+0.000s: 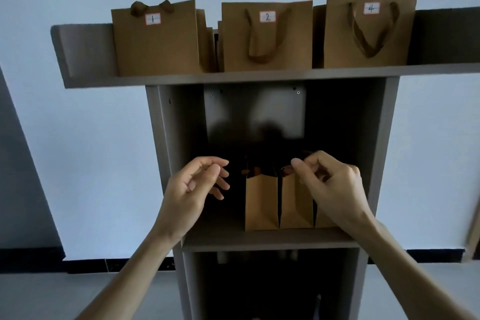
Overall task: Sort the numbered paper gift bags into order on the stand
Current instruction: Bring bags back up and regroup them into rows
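Three brown paper bags stand on the top shelf [85,80] of the grey stand: bag 1 [155,44] at the left, bag 2 [267,39] in the middle, bag 4 [368,34] at the right. In the dark compartment below, more bags stand side-on: one [261,202] at the left, another [296,202] beside it, a third mostly hidden behind my right wrist. My right hand [335,184] has its fingers curled at the top of the middle bag; whether it pinches the bag's handle I cannot tell. My left hand [192,184] hovers left of these bags, fingers relaxed, holding nothing.
The middle shelf board [259,240] carries the side-on bags, with dark free space to their left. A lower compartment [270,288] is dark. A pale wall stands behind, grey floor below, and a wooden strip [474,236] leans at the far right.
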